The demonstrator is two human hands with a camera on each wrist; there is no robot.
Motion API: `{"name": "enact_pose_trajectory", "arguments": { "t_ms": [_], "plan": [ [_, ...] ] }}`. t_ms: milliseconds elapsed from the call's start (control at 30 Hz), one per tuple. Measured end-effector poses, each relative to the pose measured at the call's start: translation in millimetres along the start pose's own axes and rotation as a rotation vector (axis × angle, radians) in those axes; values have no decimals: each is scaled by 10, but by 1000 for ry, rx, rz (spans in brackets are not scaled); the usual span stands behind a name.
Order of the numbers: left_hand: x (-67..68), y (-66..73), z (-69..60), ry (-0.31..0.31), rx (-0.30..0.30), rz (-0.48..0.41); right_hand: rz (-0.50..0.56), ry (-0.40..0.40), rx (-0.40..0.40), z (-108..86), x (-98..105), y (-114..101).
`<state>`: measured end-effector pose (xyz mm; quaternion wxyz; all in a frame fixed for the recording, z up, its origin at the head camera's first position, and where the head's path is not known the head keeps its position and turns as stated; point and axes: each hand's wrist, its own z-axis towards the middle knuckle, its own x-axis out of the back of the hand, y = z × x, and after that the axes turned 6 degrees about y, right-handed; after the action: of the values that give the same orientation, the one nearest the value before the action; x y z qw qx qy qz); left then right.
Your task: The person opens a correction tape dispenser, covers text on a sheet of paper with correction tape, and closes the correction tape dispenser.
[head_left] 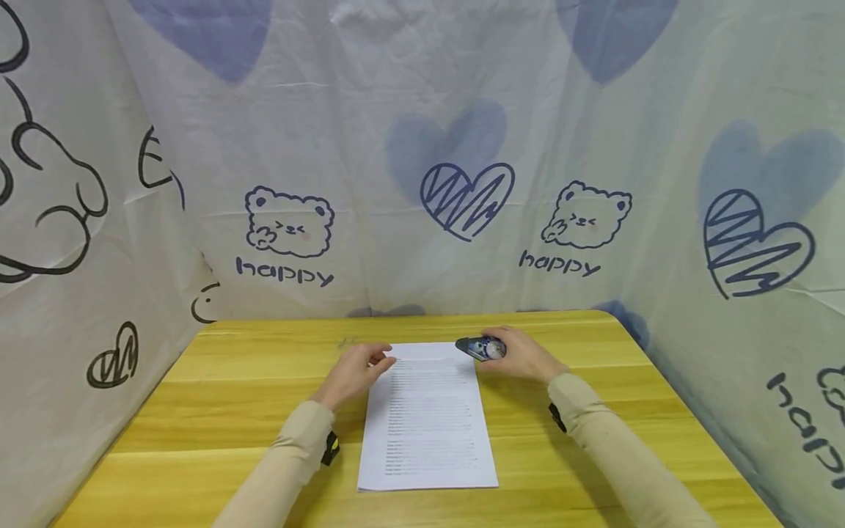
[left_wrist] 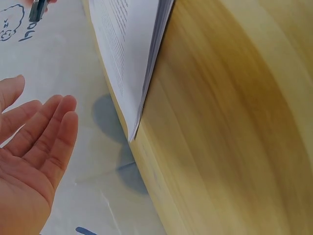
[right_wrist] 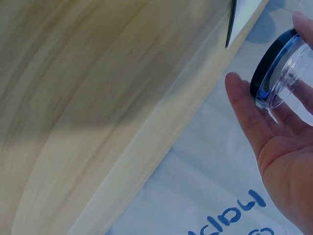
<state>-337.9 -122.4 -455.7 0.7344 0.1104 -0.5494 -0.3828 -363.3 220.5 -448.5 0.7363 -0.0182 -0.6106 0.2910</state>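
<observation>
A stack of printed paper sheets point(head_left: 432, 433) lies on the wooden table in the head view, its edge layers visible in the left wrist view. My right hand point(head_left: 521, 356) holds a correction tape dispenser point(head_left: 480, 347) near the top right corner of the stack. The dispenser has a dark pointed nose and a clear, blue-tinted round body point(right_wrist: 281, 68). Thumb and fingers pinch it by its sides, above the table. My left hand point(head_left: 353, 372) hovers by the upper left edge of the paper, its fingers point(left_wrist: 58, 142) loosely extended and holding nothing.
The yellow wood-grain table point(head_left: 218, 440) stretches out on both sides of the paper. A pale printed curtain point(head_left: 376, 242) with hearts and bears hangs behind the table's far edge and along both sides. Dark bands point(head_left: 330, 447) sit on both wrists.
</observation>
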Motion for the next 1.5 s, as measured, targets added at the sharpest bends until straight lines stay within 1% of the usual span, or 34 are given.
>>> {"name": "enact_pose_trajectory", "arguments": {
  "t_ms": [67, 233, 300, 500, 600, 700, 800, 900, 1100, 1167, 1333, 1500],
  "plan": [
    [13, -10, -3, 5, 0, 5, -7, -7, -19, -14, 26, 13],
    [43, -54, -31, 32, -12, 14, -19, -12, -29, -42, 44, 85],
    [53, -71, -44, 42, -9, 20, -18, -10, -40, -65, 52, 125],
    [83, -96, -50, 53, 20, 32, -26, -6, -123, -117, 82, 240],
    [91, -97, -45, 57, 13, 28, -40, -2, -175, -123, 91, 299],
    [92, -97, -44, 53, 3, 26, -49, -6, -195, -137, 113, 343],
    [91, -91, -51, 49, 7, 27, -54, -12, -215, -155, 126, 393],
    [87, -92, -52, 49, 12, 18, -69, -15, -227, -170, 128, 459],
    [73, -106, -48, 48, -5, 14, -115, -22, -228, -196, 111, 599],
    [71, -105, -49, 48, -2, 13, -127, -26, -231, -206, 107, 629],
    [67, -104, -46, 47, 16, 8, -133, -28, -260, -224, 99, 665],
    [51, -120, -36, 42, 4, 16, -140, -52, -266, -224, 86, 683]
  ]
}}
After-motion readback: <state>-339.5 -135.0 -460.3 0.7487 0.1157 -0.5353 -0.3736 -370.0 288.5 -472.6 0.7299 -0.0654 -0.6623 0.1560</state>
